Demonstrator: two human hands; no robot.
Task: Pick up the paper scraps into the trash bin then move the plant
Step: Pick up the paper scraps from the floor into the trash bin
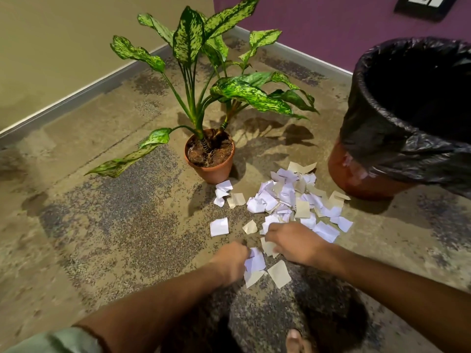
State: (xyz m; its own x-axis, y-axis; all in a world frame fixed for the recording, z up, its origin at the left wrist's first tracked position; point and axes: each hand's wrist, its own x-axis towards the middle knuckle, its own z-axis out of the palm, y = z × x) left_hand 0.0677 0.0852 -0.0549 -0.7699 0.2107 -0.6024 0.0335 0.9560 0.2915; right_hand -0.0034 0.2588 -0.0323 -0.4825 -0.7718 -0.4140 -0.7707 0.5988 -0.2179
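Carpet [102,238]: potted plant [209,98] beside paper scraps [293,200]; lined trash bin [407,118] right.

Illumination is warm, indoor and moderate in level. The plant [204,80] casts soft leaf shadows onto the floor [102,225] to its right and toward the camera, so the source sits high and toward the far left. A dark, diffuse shadow covers the floor at bottom centre. The trash bin [413,118] liner shows faint sheen on its folds; its interior is black without detail. Both hands and forearms show motion blur. Wide-angle distortion bends the wall skirting and stretches objects at the frame edges. Paper scraps [293,197] appear slightly overexposed.
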